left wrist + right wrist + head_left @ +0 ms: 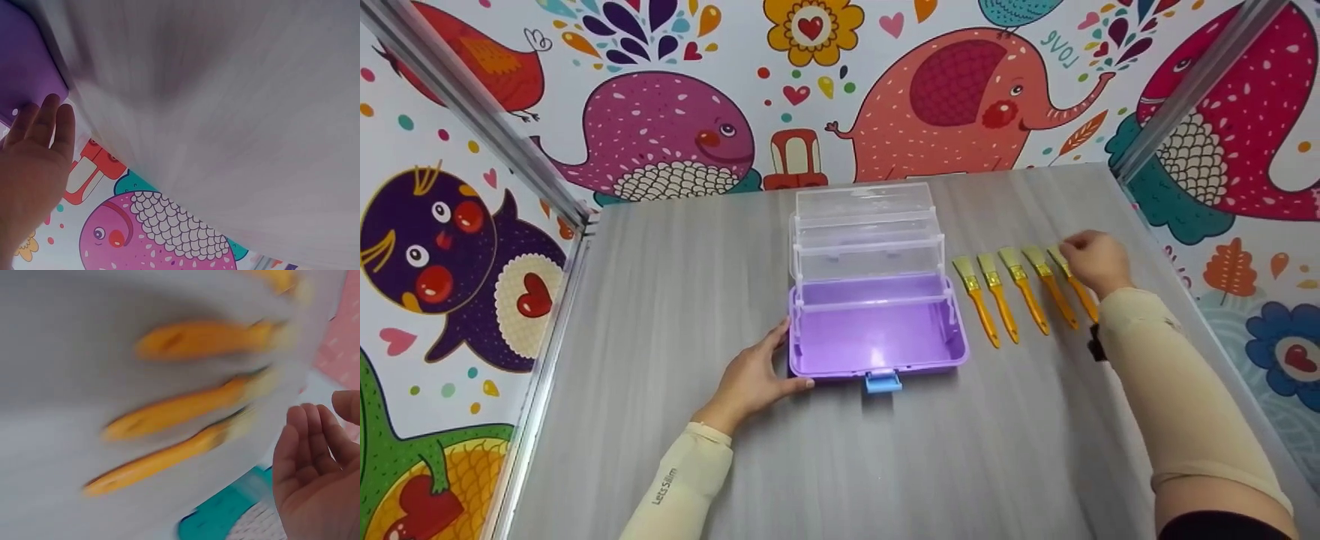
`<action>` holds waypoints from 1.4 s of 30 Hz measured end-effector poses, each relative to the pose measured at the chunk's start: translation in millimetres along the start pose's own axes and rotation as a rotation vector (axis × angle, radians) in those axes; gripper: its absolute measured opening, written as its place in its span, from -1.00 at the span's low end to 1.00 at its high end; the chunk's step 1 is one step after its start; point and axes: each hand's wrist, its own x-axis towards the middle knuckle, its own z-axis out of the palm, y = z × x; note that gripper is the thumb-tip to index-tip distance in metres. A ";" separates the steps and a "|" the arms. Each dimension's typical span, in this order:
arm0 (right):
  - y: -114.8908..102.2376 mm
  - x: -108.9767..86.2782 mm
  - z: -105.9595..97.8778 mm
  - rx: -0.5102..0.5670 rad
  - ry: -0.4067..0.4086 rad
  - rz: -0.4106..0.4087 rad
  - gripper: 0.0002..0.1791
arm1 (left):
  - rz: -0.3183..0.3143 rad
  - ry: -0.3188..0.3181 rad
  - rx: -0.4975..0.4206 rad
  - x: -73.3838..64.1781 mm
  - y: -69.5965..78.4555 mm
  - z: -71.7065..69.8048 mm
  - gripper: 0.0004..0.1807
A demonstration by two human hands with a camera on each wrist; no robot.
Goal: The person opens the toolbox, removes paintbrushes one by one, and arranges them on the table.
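A purple plastic box [874,337] stands with its clear lid [862,201] raised and its clear tiered trays [851,259] spread out toward the back. A blue latch [883,382] hangs at its front. My left hand [746,379] rests against the box's left side, thumb by the front corner; in the left wrist view its fingers [42,126] lie nearly straight along the purple wall. Over the bristle end of the rightmost paintbrush [1081,291] hovers my right hand [1096,262]. In the right wrist view its fingers [306,444] curve loosely, nothing between them and the thumb.
Several orange-handled paintbrushes [1024,289] lie in a row right of the box, bristles toward the back. The grey table [660,300] meets printed panels [990,112] at the back and sides. A metal frame post [547,172] stands at the left corner.
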 end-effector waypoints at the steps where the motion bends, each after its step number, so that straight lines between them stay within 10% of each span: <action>1: -10.1 1.5 4.4 0.009 -0.018 -0.027 -0.46 | -0.003 0.000 -0.001 -0.2 0.0 0.0 0.23; 19: -130.5 9.9 86.1 0.334 -0.277 -0.207 -0.27 | 0.012 0.009 0.001 0.1 0.8 -0.5 0.23; 42: -134.5 18.9 104.0 0.396 -0.374 -0.168 -0.21 | 0.031 -0.001 -0.004 -1.4 1.3 -0.9 0.23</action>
